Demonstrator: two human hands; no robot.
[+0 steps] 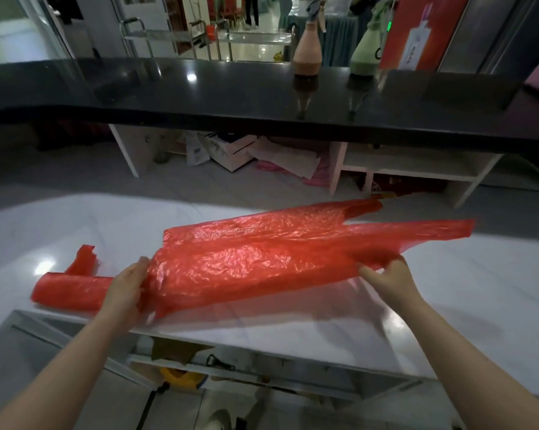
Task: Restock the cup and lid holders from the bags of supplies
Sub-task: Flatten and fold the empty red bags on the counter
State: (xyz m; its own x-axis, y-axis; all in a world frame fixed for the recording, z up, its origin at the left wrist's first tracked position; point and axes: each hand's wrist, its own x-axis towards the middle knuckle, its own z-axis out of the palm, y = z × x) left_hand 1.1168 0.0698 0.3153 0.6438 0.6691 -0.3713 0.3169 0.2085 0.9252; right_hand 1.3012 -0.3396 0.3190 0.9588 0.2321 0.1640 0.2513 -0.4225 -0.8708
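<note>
A flattened red plastic bag (262, 256) is stretched out just above the white counter (494, 290), its two handles pointing to the right. My left hand (127, 288) pinches its bottom end and my right hand (389, 279) grips its lower edge near the handles. A second red bag (68, 287), rolled up, lies on the counter to the left, touching my left hand. No cups, lids or holders are visible.
A black raised counter (200, 97) runs across the back, with a brown spray bottle (307, 54) and a green spray bottle (366, 54) on it. Shelves with boxes and papers (231, 153) lie beneath it. The white counter's near edge is below my forearms.
</note>
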